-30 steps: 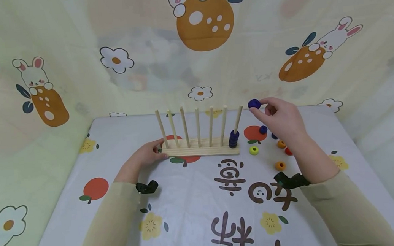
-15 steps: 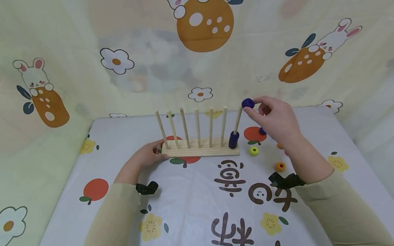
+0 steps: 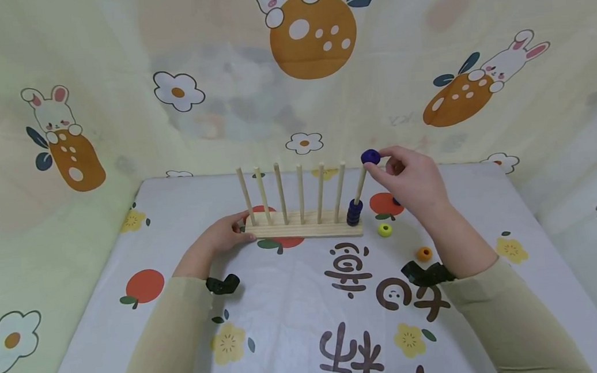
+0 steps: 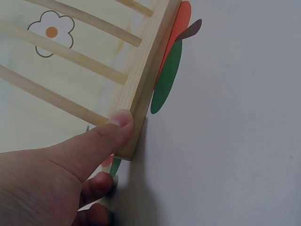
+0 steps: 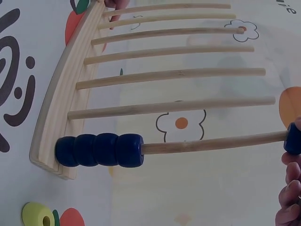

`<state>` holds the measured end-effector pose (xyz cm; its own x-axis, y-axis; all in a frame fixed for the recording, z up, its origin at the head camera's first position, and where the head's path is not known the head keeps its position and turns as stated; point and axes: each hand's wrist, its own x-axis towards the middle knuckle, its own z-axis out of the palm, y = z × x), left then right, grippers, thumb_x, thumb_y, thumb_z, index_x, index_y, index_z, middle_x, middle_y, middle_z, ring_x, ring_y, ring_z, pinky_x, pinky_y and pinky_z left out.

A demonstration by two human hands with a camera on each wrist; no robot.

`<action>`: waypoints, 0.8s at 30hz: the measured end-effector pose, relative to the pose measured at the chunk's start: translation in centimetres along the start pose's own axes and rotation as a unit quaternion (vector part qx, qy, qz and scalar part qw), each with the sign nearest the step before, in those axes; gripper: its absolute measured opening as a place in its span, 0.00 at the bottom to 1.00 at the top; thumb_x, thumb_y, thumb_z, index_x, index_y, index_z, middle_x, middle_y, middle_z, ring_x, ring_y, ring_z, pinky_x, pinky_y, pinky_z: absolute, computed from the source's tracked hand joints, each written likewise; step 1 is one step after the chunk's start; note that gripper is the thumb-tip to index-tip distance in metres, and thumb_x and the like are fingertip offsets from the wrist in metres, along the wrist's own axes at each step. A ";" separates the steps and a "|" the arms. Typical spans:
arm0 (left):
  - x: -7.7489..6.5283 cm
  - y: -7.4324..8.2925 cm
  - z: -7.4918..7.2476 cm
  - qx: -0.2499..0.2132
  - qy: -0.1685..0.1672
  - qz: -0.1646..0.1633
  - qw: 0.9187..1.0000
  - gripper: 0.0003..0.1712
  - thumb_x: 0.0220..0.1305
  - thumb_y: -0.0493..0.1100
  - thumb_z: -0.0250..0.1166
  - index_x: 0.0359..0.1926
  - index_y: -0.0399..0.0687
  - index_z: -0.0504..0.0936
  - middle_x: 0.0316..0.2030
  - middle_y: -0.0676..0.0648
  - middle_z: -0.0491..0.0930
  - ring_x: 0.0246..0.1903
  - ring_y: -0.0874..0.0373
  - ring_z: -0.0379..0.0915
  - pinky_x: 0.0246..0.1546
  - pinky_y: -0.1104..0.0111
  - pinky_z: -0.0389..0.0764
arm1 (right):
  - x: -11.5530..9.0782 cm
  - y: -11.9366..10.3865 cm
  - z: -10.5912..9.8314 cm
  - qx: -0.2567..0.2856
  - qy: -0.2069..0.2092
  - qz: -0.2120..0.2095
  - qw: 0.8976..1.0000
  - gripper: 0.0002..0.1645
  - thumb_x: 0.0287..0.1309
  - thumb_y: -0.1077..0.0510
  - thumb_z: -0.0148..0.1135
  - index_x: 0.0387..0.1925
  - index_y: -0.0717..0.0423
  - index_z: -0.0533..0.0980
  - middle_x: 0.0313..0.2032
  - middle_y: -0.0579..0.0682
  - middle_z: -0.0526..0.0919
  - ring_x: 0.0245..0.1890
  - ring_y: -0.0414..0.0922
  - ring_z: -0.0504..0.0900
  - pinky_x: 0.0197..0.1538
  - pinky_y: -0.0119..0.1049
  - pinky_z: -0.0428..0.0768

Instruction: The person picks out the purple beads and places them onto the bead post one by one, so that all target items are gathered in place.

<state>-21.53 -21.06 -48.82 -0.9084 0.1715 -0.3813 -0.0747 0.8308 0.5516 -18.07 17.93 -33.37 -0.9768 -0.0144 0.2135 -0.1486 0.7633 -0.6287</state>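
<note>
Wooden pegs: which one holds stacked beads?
The rightmost peg in the head view, at the end opposite the left hand: four blue beads sit at its base, while the other six pegs are bare.

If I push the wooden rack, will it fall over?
The wooden rack might tip forward or backward, since its pegs stand tall over a narrow base. Pushed endways, it'd probably slide, being long. It looks stiff, all straight wood.

R-wrist view: round dark-blue bead (image 5: 294, 141) & R hand (image 5: 291, 190) cut off at edge. Head view: R hand mostly hides 2nd dark-blue bead (image 3: 396, 201).
</note>
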 end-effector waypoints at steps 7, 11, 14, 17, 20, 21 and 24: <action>-0.1 0.2 -0.2 0.000 -0.002 -0.001 1.000 0.46 0.62 0.56 0.70 0.76 0.60 0.59 0.37 0.44 0.71 0.36 0.52 0.65 0.36 0.61 0.65 | 0.2 -0.1 0.3 -0.005 -0.001 0.003 1.000 0.31 0.63 0.35 0.61 0.57 0.51 0.78 0.30 0.53 0.75 0.32 0.49 0.71 0.30 0.42 0.70; -0.1 0.2 -0.2 0.003 -0.004 -0.002 1.000 0.46 0.62 0.56 0.70 0.76 0.59 0.59 0.37 0.44 0.71 0.35 0.52 0.65 0.36 0.62 0.65 | 0.1 -0.1 0.5 -0.008 -0.004 0.003 1.000 0.31 0.63 0.36 0.61 0.58 0.51 0.78 0.30 0.53 0.75 0.32 0.49 0.71 0.30 0.42 0.70; 0.0 0.1 -0.1 0.001 -0.004 0.000 1.000 0.46 0.62 0.56 0.70 0.76 0.59 0.59 0.37 0.44 0.71 0.36 0.52 0.65 0.36 0.62 0.65 | 0.0 -0.1 0.6 -0.019 -0.007 0.004 1.000 0.31 0.63 0.36 0.61 0.58 0.50 0.77 0.30 0.52 0.75 0.32 0.49 0.71 0.30 0.42 0.69; -0.1 0.1 -0.1 -0.001 -0.004 0.002 1.000 0.46 0.62 0.56 0.70 0.77 0.59 0.59 0.37 0.44 0.71 0.36 0.52 0.65 0.37 0.61 0.65 | 0.0 0.0 0.8 -0.033 -0.010 0.004 0.999 0.31 0.63 0.35 0.60 0.59 0.50 0.77 0.30 0.52 0.75 0.32 0.49 0.71 0.30 0.42 0.68; -0.2 0.2 -0.1 0.000 -0.002 0.005 1.000 0.46 0.62 0.56 0.70 0.77 0.58 0.59 0.37 0.44 0.71 0.36 0.52 0.65 0.37 0.62 0.65 | -0.1 0.1 1.0 -0.045 -0.012 0.001 0.999 0.32 0.63 0.35 0.60 0.59 0.51 0.77 0.30 0.52 0.75 0.32 0.49 0.71 0.31 0.42 0.68; -0.2 0.2 -0.1 0.000 -0.001 0.006 1.000 0.46 0.62 0.56 0.70 0.76 0.58 0.59 0.36 0.44 0.70 0.35 0.52 0.65 0.36 0.62 0.65 | -0.1 0.2 1.0 -0.049 -0.012 -0.001 0.999 0.32 0.63 0.35 0.60 0.59 0.51 0.77 0.30 0.52 0.75 0.31 0.49 0.71 0.31 0.42 0.68; -0.3 0.2 -0.1 -0.002 0.003 0.007 1.000 0.45 0.62 0.56 0.70 0.76 0.59 0.59 0.36 0.45 0.70 0.35 0.52 0.65 0.36 0.62 0.65 | -0.1 0.3 1.2 -0.059 -0.014 -0.004 0.998 0.32 0.63 0.35 0.60 0.59 0.51 0.77 0.30 0.51 0.76 0.31 0.49 0.71 0.31 0.42 0.67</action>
<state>-21.35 -21.05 -48.52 -0.9116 0.1802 -0.3695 -0.0636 0.8262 0.5598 -18.23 17.42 -34.45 -0.9797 -0.0375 0.1970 -0.1392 0.8340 -0.5338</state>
